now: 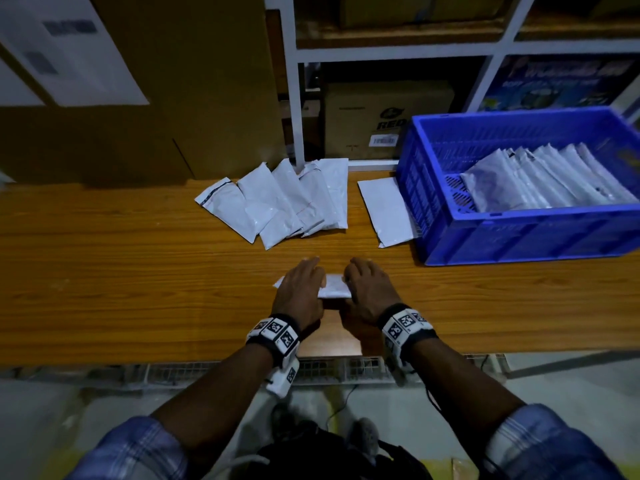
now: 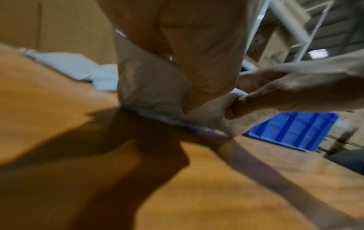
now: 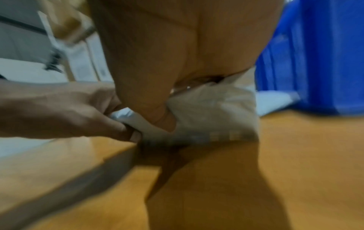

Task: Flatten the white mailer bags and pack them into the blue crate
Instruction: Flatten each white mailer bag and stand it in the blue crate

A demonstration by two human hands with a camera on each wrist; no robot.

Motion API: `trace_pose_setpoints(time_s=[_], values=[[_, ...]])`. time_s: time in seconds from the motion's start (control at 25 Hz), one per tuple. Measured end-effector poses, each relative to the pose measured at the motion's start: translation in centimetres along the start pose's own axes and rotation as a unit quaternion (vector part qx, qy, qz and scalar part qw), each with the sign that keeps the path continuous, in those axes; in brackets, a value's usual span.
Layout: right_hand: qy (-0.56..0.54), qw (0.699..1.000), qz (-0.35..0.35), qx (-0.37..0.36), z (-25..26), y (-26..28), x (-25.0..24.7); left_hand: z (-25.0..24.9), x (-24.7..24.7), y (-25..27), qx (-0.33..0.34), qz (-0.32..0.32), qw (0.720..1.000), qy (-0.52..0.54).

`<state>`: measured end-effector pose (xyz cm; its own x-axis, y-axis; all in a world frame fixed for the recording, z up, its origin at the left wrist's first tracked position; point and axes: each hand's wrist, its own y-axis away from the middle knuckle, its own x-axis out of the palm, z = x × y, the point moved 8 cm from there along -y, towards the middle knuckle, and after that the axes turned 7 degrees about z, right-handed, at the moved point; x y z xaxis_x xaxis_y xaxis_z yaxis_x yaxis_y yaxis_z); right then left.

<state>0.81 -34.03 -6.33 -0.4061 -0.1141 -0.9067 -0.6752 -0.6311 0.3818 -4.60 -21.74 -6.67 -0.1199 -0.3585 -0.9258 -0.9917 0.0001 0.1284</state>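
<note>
A white mailer bag (image 1: 334, 285) lies on the wooden table (image 1: 138, 271) in front of me, mostly covered by both hands. My left hand (image 1: 303, 284) grips its left end and my right hand (image 1: 369, 282) grips its right end. In the left wrist view the bag (image 2: 149, 87) bulges under my left palm while the right hand (image 2: 285, 90) pinches its edge with curled fingers. The right wrist view shows the bag (image 3: 214, 112) and my left hand (image 3: 69, 112) curled on it. The blue crate (image 1: 519, 216) at the right holds several flat mailers (image 1: 540, 181).
A fanned pile of white mailers (image 1: 287, 199) lies at the back of the table. One more mailer (image 1: 388, 209) rests against the crate's left wall. Cardboard boxes (image 1: 138, 98) and a white shelf frame (image 1: 294, 98) stand behind. The table's near edge is just below my wrists.
</note>
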Motion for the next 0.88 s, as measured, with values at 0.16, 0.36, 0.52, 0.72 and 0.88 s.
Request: trace_pose_setpoints(time_s=[0.16,0.36,0.52,0.72,0.88], values=[[-0.069,0.993,0.098,0.012,-0.2,0.2,6.5,1.3,3.7,1.7,-0.066,0.067,0.991,0.095],[-0.127,0.991,-0.014,0.041,0.2,1.2,6.9,1.1,3.7,2.6,-0.049,0.040,0.993,0.099],[-0.094,0.992,-0.051,0.070,0.3,1.0,7.2,0.8,3.8,1.5,-0.050,0.012,0.997,-0.062],[-0.100,0.992,-0.046,0.058,0.2,0.7,7.1,1.1,6.0,1.3,-0.074,0.032,0.994,-0.078],[-0.143,0.989,-0.032,0.035,0.2,1.2,6.5,1.4,6.5,1.4,-0.081,0.033,0.995,-0.055]])
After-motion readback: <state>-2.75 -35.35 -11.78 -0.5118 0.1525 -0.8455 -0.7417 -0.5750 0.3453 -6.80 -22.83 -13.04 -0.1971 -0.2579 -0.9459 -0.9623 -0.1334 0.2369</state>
